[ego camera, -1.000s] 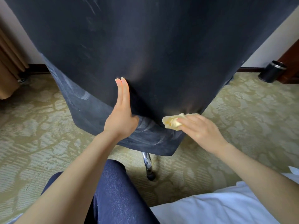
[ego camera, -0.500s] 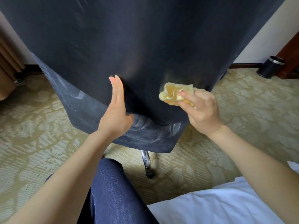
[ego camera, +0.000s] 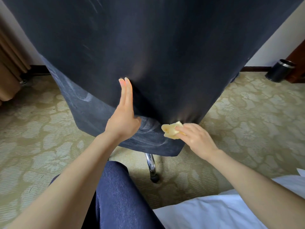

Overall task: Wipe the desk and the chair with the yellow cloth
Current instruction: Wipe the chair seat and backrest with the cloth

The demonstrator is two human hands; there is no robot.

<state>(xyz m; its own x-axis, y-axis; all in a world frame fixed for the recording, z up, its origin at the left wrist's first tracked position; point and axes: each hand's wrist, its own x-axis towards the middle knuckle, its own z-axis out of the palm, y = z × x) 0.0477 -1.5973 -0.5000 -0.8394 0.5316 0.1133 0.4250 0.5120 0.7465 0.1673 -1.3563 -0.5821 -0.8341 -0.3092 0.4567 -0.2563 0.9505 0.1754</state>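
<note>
Yellow cloth [ego camera: 172, 132], bunched small, sits pinched in the fingers of the right hand [ego camera: 197, 140] and presses against the lower edge of the chair [ego camera: 165, 47] back, where it meets the seat; the left hand [ego camera: 123, 120] lies flat and open on the dark upholstery beside it, fingers straight, holding nothing and apparently steadying the chair. Risks from here look modest: the chair stands on a chromed leg [ego camera: 151, 164] with a caster, so a hard sideways stroke could roll or swing it away from the bracing palm, and a cloth wadded this tightly may skip patches or slip from the fingertips at the seam. Pale smears streak the navy fabric of the seat and back, suggesting the wiping there is unfinished, and the desk is not in view. Around the chair spreads a green-gold patterned carpet [ego camera: 41, 129], with a tan curtain [ego camera: 9, 71] at the left wall, a dark bin [ego camera: 279, 70] at right and white bedding [ego camera: 222, 210] in the near corner
</note>
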